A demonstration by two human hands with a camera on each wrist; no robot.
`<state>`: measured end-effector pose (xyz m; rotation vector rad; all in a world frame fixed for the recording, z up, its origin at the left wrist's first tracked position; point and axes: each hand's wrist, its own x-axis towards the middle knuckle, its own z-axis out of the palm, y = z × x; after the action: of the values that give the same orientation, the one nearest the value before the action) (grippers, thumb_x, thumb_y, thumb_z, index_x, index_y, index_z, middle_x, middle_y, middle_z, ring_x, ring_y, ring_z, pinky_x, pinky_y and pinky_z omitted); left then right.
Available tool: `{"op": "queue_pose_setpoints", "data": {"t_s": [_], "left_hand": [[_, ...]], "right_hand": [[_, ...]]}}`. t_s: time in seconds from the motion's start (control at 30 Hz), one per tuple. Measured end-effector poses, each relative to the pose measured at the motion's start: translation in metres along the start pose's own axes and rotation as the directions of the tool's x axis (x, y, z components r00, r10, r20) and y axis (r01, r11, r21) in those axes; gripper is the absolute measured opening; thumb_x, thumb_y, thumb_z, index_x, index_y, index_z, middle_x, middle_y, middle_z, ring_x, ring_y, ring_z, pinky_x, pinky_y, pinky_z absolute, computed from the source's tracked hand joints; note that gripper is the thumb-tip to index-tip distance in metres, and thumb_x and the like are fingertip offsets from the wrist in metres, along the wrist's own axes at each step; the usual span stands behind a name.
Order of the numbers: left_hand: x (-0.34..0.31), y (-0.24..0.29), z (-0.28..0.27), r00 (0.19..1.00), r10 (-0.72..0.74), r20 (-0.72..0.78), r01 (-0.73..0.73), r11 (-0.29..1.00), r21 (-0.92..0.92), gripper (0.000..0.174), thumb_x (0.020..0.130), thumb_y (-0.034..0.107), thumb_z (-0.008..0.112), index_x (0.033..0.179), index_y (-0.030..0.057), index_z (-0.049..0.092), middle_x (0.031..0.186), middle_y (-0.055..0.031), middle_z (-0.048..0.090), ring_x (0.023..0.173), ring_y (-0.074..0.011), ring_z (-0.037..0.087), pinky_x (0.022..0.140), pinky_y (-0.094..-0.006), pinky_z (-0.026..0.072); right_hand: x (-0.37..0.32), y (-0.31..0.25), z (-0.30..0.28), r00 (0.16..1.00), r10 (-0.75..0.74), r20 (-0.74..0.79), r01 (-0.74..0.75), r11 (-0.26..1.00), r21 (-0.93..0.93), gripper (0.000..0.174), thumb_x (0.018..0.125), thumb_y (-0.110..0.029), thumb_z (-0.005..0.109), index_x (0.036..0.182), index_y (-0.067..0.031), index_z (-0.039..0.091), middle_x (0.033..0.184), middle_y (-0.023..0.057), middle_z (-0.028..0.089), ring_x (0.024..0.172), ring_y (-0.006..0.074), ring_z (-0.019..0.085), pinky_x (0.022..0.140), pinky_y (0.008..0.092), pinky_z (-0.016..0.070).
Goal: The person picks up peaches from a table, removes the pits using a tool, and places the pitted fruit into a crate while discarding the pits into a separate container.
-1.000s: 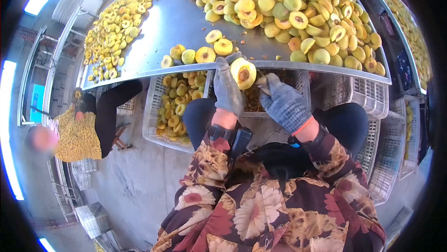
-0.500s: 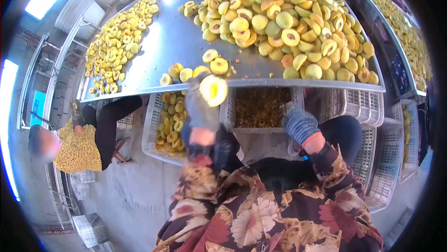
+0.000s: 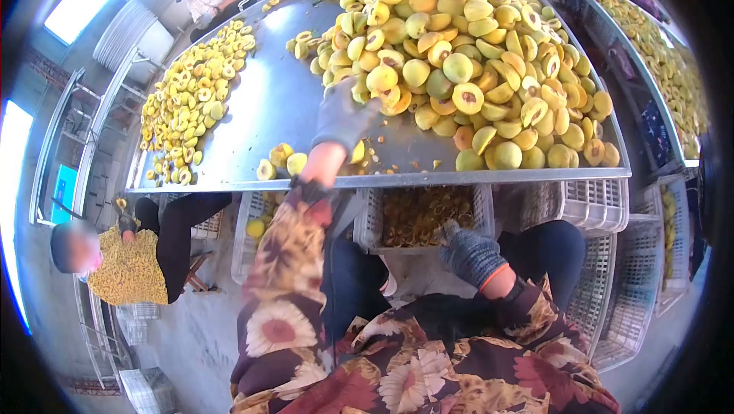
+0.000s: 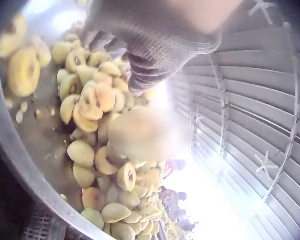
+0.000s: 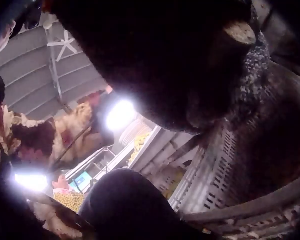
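My gloved left hand (image 3: 345, 120) reaches over the metal table to the near left edge of a heap of yellow peach halves (image 3: 459, 70). In the left wrist view its fingers (image 4: 140, 75) point down at the heap, loosely bent, with no fruit visible in them. My gloved right hand (image 3: 475, 257) is low, by the near rim of a crate (image 3: 367, 223) of brown pits and scraps. Its fingers are curled. In the dark right wrist view a pale, wood-like end of a handle (image 5: 240, 32) pokes out of the fist; the rest of that tool is hidden.
A few loose halves (image 3: 280, 155) lie near the table's front rim (image 3: 382, 181). Another heap of halves (image 3: 195, 100) covers the table's left side. A crate (image 3: 241, 250) with fruit sits partly behind my left arm. A person in yellow (image 3: 130, 265) sits at the left.
My left hand held a peach half beside the right hand, carried it left, and now reaches forward to the heap without it. My right hand has drawn back and lower.
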<state>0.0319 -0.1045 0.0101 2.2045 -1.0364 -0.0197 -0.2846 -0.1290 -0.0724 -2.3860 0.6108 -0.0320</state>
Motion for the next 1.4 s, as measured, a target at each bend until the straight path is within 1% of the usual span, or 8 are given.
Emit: {"op": "queue_pose_setpoints", "data": {"t_s": [0.23, 0.37, 0.43, 0.5, 0.67, 0.93, 1.27, 1.4], "left_hand": [[0.072, 0.017, 0.059, 0.992, -0.053, 0.115, 0.014, 0.951, 0.310, 0.063, 0.072, 0.038, 0.071, 0.123, 0.0081, 0.050, 0.130, -0.0211, 0.045, 0.111, -0.0380, 0.050, 0.092, -0.0445, 0.0418], [0.051, -0.009, 0.061, 0.999, 0.013, -0.047, -0.030, 0.927, -0.375, 0.061, 0.076, 0.035, 0.070, 0.125, 0.0054, 0.049, 0.117, -0.0177, 0.056, 0.107, -0.0265, 0.055, 0.087, -0.0403, 0.0448], [-0.004, 0.041, 0.019, 0.958, -0.214, 0.193, 0.270, 0.434, -0.860, 0.058, 0.082, 0.036, 0.065, 0.126, 0.0020, 0.047, 0.108, -0.0137, 0.060, 0.099, -0.0218, 0.059, 0.082, -0.0374, 0.0479], [-0.052, 0.045, 0.006, 0.969, 0.058, 0.241, 0.219, 0.255, -0.942, 0.058, 0.086, 0.042, 0.059, 0.126, 0.0016, 0.045, 0.105, -0.0118, 0.060, 0.093, -0.0195, 0.060, 0.078, -0.0343, 0.0497], [-0.122, 0.057, -0.007, 0.984, 0.143, 0.102, -0.041, 0.752, -0.658, 0.057, 0.096, 0.050, 0.037, 0.126, 0.0019, 0.044, 0.101, -0.0118, 0.061, 0.087, -0.0177, 0.061, 0.075, -0.0289, 0.0515], [-0.165, 0.052, 0.006, 0.979, -0.131, 0.154, 0.181, 0.232, -0.956, 0.043, 0.101, 0.035, 0.029, 0.114, -0.0007, 0.050, 0.104, -0.0116, 0.060, 0.099, -0.0209, 0.059, 0.088, -0.0310, 0.0466], [-0.168, 0.055, 0.001, 0.986, -0.041, -0.163, -0.089, 0.697, -0.712, 0.022, 0.089, 0.017, 0.051, 0.104, 0.0012, 0.054, 0.094, -0.0111, 0.061, 0.088, -0.0197, 0.059, 0.082, -0.0319, 0.0462], [-0.167, 0.044, 0.013, 0.980, -0.174, -0.102, 0.019, 0.581, -0.813, 0.035, 0.098, 0.028, 0.040, 0.099, -0.0015, 0.059, 0.093, -0.0095, 0.063, 0.085, -0.0152, 0.059, 0.077, -0.0286, 0.0480]], "right_hand": [[-0.002, 0.013, 0.005, 0.999, -0.045, -0.011, 0.045, 0.999, 0.010, 0.028, 0.080, -0.025, 0.062, 0.099, -0.0055, 0.057, 0.080, 0.0187, 0.065, 0.077, 0.0356, 0.064, 0.068, 0.0433, 0.0515], [0.003, 0.008, -0.008, 0.999, 0.024, -0.028, -0.024, 0.999, 0.022, 0.030, 0.080, -0.024, 0.063, 0.101, -0.0049, 0.055, 0.079, 0.0204, 0.064, 0.075, 0.0357, 0.064, 0.066, 0.0430, 0.0511], [0.009, 0.002, -0.022, 0.984, -0.039, -0.177, 0.058, 0.993, 0.107, 0.032, 0.080, -0.024, 0.063, 0.104, -0.0043, 0.054, 0.079, 0.0216, 0.063, 0.074, 0.0362, 0.063, 0.064, 0.0429, 0.0506], [0.014, -0.010, -0.037, 0.940, -0.102, -0.326, 0.159, 0.975, 0.153, 0.033, 0.081, -0.023, 0.063, 0.106, -0.0035, 0.052, 0.078, 0.0228, 0.062, 0.074, 0.0372, 0.063, 0.063, 0.0433, 0.0501], [0.030, -0.062, -0.053, 0.944, -0.140, -0.299, 0.224, 0.936, 0.270, 0.035, 0.082, -0.021, 0.060, 0.109, -0.0006, 0.050, 0.080, 0.0245, 0.061, 0.076, 0.0414, 0.060, 0.065, 0.0463, 0.0493], [0.039, -0.087, -0.029, 0.961, -0.164, -0.222, 0.214, 0.952, 0.221, 0.038, 0.082, -0.023, 0.059, 0.110, 0.0018, 0.051, 0.091, 0.0251, 0.061, 0.087, 0.0417, 0.059, 0.074, 0.0445, 0.0490], [0.030, -0.109, -0.034, 0.999, 0.030, -0.039, -0.024, 0.992, 0.124, 0.045, 0.079, -0.019, 0.063, 0.114, 0.0047, 0.047, 0.093, 0.0268, 0.060, 0.086, 0.0418, 0.060, 0.074, 0.0460, 0.0487], [0.030, -0.098, -0.026, 1.000, 0.010, -0.014, -0.008, 0.989, 0.148, 0.049, 0.079, -0.022, 0.063, 0.116, 0.0053, 0.045, 0.091, 0.0289, 0.060, 0.082, 0.0429, 0.060, 0.072, 0.0467, 0.0489]]}}
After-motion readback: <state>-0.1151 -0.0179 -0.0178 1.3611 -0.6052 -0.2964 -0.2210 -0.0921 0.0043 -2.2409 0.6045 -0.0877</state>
